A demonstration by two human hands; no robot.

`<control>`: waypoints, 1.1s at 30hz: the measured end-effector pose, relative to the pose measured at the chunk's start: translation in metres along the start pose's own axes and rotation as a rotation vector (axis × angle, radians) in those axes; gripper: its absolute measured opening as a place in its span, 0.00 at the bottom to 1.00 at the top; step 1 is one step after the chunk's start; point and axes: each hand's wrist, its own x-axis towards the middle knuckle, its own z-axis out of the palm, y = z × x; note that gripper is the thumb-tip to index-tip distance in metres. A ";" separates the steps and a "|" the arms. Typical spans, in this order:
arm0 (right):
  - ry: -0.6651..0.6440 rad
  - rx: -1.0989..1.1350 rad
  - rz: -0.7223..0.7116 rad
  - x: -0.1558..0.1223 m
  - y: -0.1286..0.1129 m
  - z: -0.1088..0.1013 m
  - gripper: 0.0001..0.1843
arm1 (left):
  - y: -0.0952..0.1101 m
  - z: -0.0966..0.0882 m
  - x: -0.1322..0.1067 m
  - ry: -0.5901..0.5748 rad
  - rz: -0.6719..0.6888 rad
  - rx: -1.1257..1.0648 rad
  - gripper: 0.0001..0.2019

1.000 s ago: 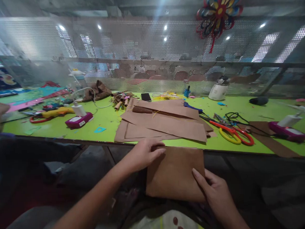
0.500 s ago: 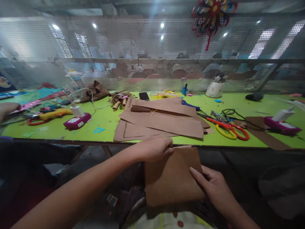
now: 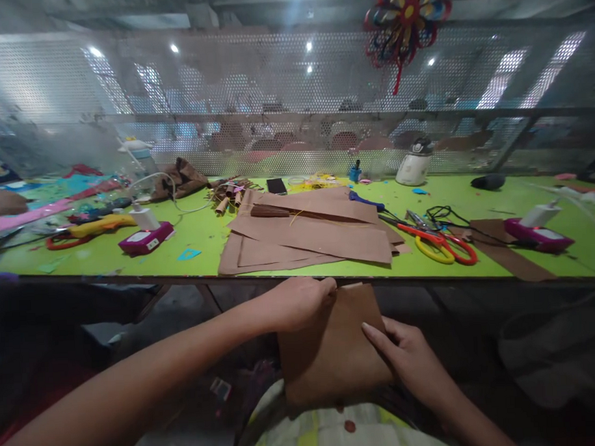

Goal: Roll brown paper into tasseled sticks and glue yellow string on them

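A folded piece of brown paper (image 3: 334, 358) is held over my lap, just below the table's front edge. My left hand (image 3: 305, 301) pinches its top edge near the upper left, fingers curled; the fingertips are partly hidden. At the paper's right side, my right hand (image 3: 404, 349) grips it with the thumb lying on the near face and the other fingers behind. Beyond my hands, large brown paper sheets (image 3: 317, 238) lie in a loose pile on the green table (image 3: 200, 242). Dark folded strips (image 3: 270, 211) and yellow thread rest on that pile.
Right of the pile are red-and-yellow-handled scissors (image 3: 444, 244), a blue-handled tool (image 3: 365, 200) and a purple power socket (image 3: 539, 233). To the left sit another purple socket (image 3: 146, 238) and a yellow glue gun (image 3: 102, 224). Another person's hand (image 3: 4, 204) is at the far left.
The brown paper has tilted slightly, with both my hands keeping hold of it. The whole view has shifted a little. At the far left, the other person's hand has moved slightly.
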 end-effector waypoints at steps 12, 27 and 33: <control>-0.026 -0.257 -0.148 -0.002 0.006 -0.004 0.18 | -0.002 0.021 -0.011 0.025 -0.090 -0.255 0.11; -0.130 -0.088 -0.114 0.017 -0.019 -0.009 0.19 | -0.013 -0.004 0.001 0.115 0.010 -0.334 0.14; 0.179 -0.316 -0.368 0.069 -0.064 -0.042 0.19 | -0.058 -0.058 0.036 0.083 0.090 -0.391 0.15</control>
